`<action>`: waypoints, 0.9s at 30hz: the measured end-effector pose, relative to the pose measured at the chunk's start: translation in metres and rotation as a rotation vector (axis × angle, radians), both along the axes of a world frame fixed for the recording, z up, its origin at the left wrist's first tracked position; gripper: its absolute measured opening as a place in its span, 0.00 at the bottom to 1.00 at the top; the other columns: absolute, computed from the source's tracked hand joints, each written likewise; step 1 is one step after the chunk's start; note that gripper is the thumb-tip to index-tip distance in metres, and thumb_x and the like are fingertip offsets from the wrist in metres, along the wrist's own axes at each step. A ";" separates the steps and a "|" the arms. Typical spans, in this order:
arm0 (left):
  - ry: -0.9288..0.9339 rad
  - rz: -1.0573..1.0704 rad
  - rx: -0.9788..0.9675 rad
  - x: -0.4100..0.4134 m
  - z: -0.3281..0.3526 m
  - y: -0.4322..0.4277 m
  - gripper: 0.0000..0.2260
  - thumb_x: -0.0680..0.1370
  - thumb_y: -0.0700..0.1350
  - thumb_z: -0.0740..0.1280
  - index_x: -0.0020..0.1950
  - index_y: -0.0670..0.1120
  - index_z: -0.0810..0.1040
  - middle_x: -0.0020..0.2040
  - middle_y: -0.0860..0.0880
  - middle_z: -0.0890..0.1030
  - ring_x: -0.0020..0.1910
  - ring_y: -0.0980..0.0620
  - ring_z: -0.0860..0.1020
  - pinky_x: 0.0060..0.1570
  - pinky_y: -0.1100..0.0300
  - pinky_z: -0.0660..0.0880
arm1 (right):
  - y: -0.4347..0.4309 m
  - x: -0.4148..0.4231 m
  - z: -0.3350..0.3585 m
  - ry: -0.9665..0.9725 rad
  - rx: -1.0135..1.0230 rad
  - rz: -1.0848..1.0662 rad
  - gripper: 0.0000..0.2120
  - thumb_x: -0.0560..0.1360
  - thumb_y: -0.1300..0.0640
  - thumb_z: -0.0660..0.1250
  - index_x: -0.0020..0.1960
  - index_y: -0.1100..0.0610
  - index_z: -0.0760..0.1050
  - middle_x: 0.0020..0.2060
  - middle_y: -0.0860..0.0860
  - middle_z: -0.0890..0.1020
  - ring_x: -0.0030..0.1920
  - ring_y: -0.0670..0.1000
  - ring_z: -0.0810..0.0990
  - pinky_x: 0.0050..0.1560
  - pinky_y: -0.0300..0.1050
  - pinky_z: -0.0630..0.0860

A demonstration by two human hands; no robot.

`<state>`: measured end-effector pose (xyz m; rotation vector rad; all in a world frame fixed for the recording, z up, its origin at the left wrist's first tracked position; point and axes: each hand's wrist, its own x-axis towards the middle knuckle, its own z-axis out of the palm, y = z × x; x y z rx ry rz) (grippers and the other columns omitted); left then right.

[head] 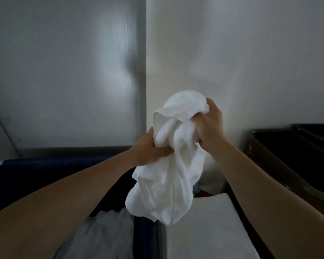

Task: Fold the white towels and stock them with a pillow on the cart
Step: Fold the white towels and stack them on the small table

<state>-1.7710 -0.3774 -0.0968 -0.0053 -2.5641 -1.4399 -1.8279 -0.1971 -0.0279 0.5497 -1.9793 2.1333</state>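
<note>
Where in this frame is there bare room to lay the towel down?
The flat white surface at lower right, beside the blue bin's rim, lies bare under the bunched towel gripped by the left hand and right hand. The bin itself is crowded with crumpled linen.

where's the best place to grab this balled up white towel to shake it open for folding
Probably the loose flap at the upper left of the crumpled white cloth towel, pinched from the left. It stands free of the wad and shows a clear edge. The rest hangs twisted below, its corners hidden in folds.
</note>
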 end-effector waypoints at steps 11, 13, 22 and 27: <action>0.013 -0.282 -0.120 -0.033 -0.015 0.089 0.33 0.76 0.47 0.74 0.77 0.48 0.63 0.71 0.50 0.72 0.69 0.52 0.72 0.64 0.62 0.68 | 0.101 -0.023 -0.064 -0.094 0.363 -0.135 0.25 0.64 0.63 0.79 0.56 0.47 0.77 0.47 0.42 0.81 0.45 0.41 0.81 0.36 0.27 0.74; -0.013 -0.203 -0.284 -0.038 -0.021 0.102 0.17 0.80 0.49 0.67 0.66 0.44 0.76 0.62 0.46 0.79 0.61 0.45 0.77 0.51 0.64 0.68 | 0.117 -0.028 -0.084 -0.091 0.472 -0.091 0.23 0.65 0.64 0.79 0.55 0.48 0.78 0.45 0.41 0.80 0.43 0.39 0.79 0.36 0.25 0.72; -0.113 0.097 -0.094 -0.056 0.002 0.153 0.13 0.81 0.45 0.63 0.47 0.39 0.83 0.43 0.43 0.83 0.41 0.47 0.79 0.35 0.64 0.71 | 0.187 -0.065 -0.135 -0.132 0.763 -0.014 0.09 0.70 0.46 0.77 0.44 0.48 0.79 0.37 0.46 0.83 0.41 0.49 0.82 0.39 0.43 0.75; -0.243 0.089 0.045 -0.043 -0.019 0.174 0.08 0.79 0.41 0.66 0.54 0.43 0.84 0.49 0.45 0.84 0.43 0.49 0.82 0.36 0.64 0.77 | 0.192 -0.069 -0.147 -0.144 0.677 0.139 0.09 0.76 0.50 0.71 0.49 0.56 0.79 0.43 0.52 0.84 0.46 0.54 0.83 0.45 0.49 0.78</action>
